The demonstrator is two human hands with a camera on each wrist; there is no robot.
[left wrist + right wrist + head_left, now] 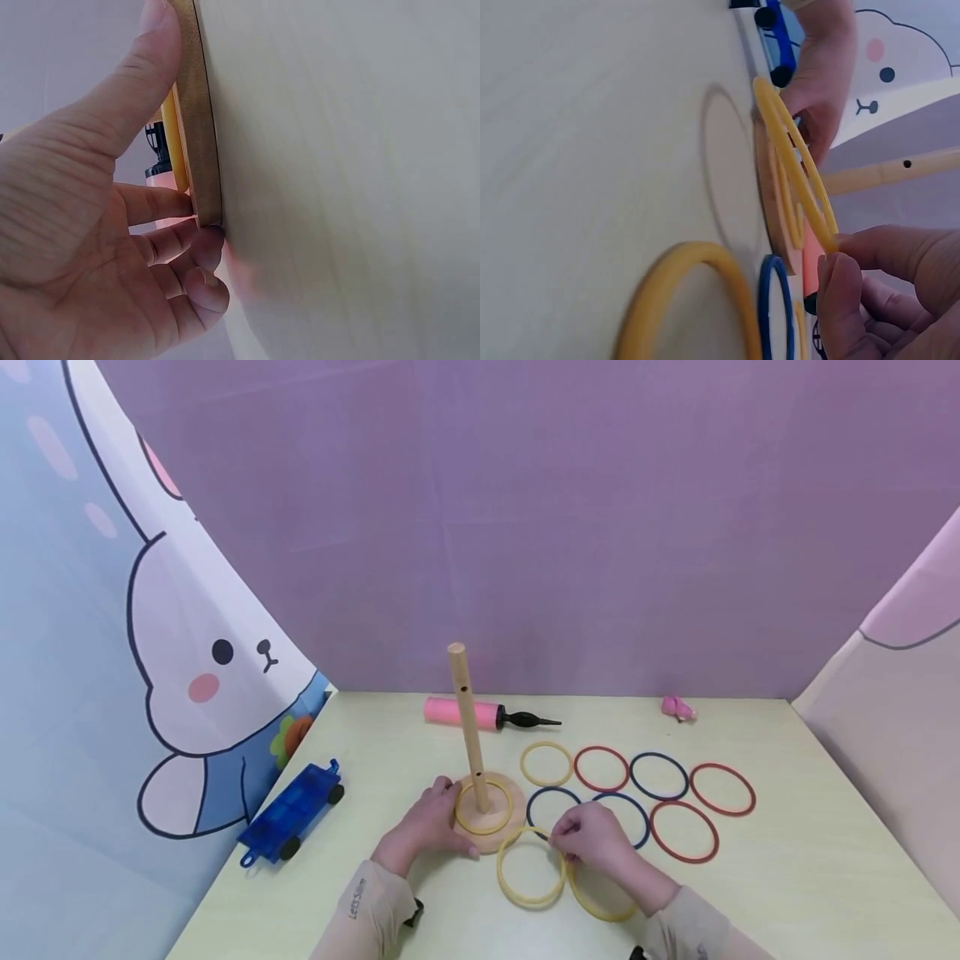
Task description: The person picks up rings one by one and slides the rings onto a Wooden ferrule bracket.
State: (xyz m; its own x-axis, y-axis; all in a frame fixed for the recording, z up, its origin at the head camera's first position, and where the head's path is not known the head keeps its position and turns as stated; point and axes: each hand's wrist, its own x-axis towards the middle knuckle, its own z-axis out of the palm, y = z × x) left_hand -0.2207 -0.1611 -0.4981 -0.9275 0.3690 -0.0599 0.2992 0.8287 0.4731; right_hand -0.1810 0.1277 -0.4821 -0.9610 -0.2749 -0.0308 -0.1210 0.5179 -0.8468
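Left hand [427, 827] grips the wooden base [483, 843] at its edge, fingers curled. Right hand [596, 837] pinches a yellow ring [531, 903], held tilted off the table [795, 877] near the base.

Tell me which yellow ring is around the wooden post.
The yellow ring lying on the round base, with the wooden post rising through it. The other yellow ones are off the post: in the right hand or on the table.

The ring [532, 903] in the right fingers [843, 292] is yellow, the rings [602, 747] beyond them yellow, red and blue, the base [519, 814] at the left fingers [155, 204] tan, the pump [488, 716] beyond those pink and black, the cloth [75, 693] leftward pale blue, rabbit-printed.
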